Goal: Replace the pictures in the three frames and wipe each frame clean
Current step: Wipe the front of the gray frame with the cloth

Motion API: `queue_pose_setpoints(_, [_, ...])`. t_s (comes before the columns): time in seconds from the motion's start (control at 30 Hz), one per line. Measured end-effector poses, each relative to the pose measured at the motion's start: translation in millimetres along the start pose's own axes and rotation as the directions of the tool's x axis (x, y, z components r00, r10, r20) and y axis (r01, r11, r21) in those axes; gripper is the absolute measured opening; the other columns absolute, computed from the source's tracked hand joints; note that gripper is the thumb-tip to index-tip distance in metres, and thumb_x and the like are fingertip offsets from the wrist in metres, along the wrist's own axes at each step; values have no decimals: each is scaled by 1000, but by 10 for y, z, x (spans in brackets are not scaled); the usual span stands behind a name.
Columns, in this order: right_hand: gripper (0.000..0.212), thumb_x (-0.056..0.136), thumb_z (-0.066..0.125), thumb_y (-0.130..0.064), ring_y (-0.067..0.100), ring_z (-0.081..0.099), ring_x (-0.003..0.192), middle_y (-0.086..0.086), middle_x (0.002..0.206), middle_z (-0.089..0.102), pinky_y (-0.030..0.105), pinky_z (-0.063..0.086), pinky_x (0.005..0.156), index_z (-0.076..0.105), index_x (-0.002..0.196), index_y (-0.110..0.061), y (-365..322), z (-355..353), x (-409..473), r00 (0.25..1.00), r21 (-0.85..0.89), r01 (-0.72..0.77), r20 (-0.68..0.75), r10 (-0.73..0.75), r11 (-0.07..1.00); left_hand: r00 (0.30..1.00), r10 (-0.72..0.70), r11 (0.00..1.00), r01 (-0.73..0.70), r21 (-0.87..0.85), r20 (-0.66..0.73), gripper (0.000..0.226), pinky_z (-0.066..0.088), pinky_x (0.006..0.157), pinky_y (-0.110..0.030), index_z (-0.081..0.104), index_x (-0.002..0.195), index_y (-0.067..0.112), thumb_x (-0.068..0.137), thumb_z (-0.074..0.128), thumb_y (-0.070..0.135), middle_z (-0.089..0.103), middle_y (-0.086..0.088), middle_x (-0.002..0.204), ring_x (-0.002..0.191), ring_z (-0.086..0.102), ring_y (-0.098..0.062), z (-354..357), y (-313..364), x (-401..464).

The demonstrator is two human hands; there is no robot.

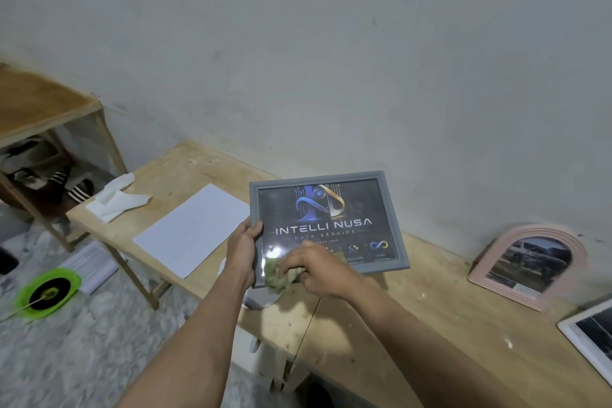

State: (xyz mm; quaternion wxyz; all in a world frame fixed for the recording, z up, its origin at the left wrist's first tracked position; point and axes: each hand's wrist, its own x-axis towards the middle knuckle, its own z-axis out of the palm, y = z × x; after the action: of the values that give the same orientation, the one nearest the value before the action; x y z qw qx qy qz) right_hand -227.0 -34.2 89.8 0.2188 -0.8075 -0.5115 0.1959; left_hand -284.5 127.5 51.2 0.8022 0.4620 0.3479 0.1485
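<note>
left hand [244,250] grips grey frame [326,220] edge, tilting it steady | right hand [316,270] clutches cloth [277,276], wiping glass | pink frame [530,263] leans on wall

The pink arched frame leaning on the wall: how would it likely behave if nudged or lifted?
The pink arched frame stands tilted back against the wall, so a nudge could probably slide or tip it. It looks rigid, not floppy. Its front may be glazed, so possibly fragile if it fell on the wooden table.

Long bare-wood bench [430,325] against wall: white paper sheet [195,228], crumpled white tissue [116,197], pink arched frame [530,267], white rectangular frame [592,338].
</note>
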Motion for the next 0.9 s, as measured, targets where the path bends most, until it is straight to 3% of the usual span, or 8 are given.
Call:
queue_pose_setpoints(0.1, [44,77,51,7,3,66,75,-10,81,74,27,57,75,74,96,-25,15,-387,82,980,237,-201,52,194,950,1000,6,998,-6,59,-8,18,54,54,-30,65,112,15,101,52,17,74,-9,94,68,70,-23,-24,-24,-26])
queue_pose_setpoints(0.17, [43,82,54,8,12,65,94,-3,100,73,26,52,85,73,103,-25,56,-585,268,931,389,-166,-240,274,906,1000,12,996,-12,91,-2,19,55,58,-34,66,113,16,100,54,20,73,-12,96,75,69,-28,-26,-26,-41])
queue_pose_setpoints(0.27, [43,85,59,3,23,55,111,7,122,63,25,40,97,63,125,-13,119,-653,531,826,174,-78,-540,161,982,997,30,994,-37,99,69,23,59,84,-50,70,115,22,95,61,29,75,-11,106,97,71,-34,34,11,-63])
queue_pose_setpoints(0.47, [44,76,62,9,20,50,101,6,123,66,27,39,91,68,116,-9,57,-101,463,868,-135,134,-462,-183,982,989,102,993,-107,42,108,22,53,95,-40,74,112,9,97,57,10,76,-10,110,98,70,-25,86,217,-59])
queue_pose_setpoints(0.57, [52,68,51,16,22,55,92,0,111,71,30,41,84,73,105,-12,-12,-37,243,951,-79,137,-267,-154,987,994,82,991,-88,97,66,18,52,95,-49,72,102,6,97,57,13,76,-12,103,92,69,-27,-14,186,-8])
queue_pose_setpoints(0.67, [55,69,46,14,17,62,100,-1,109,72,28,49,90,75,104,-19,65,26,62,997,49,-42,-63,45,998,996,86,987,-88,134,23,14,55,74,-34,68,106,7,98,58,13,75,-11,98,82,69,-22,-27,178,33])
queue_pose_setpoints(0.8, [54,72,46,12,17,61,101,0,106,69,25,48,89,72,110,-17,29,-58,176,875,317,-94,-426,230,944,996,51,991,-59,116,69,26,59,80,-46,62,121,10,96,60,9,74,-20,106,87,72,-30,48,172,20])
queue_pose_setpoints(0.9, [49,78,59,3,21,52,105,3,114,61,24,39,94,66,122,-17,-63,-67,426,797,91,-1,-601,56,996,989,109,982,-123,140,102,28,57,69,-33,70,111,12,91,54,-1,75,-15,96,82,71,-25,179,176,-34])
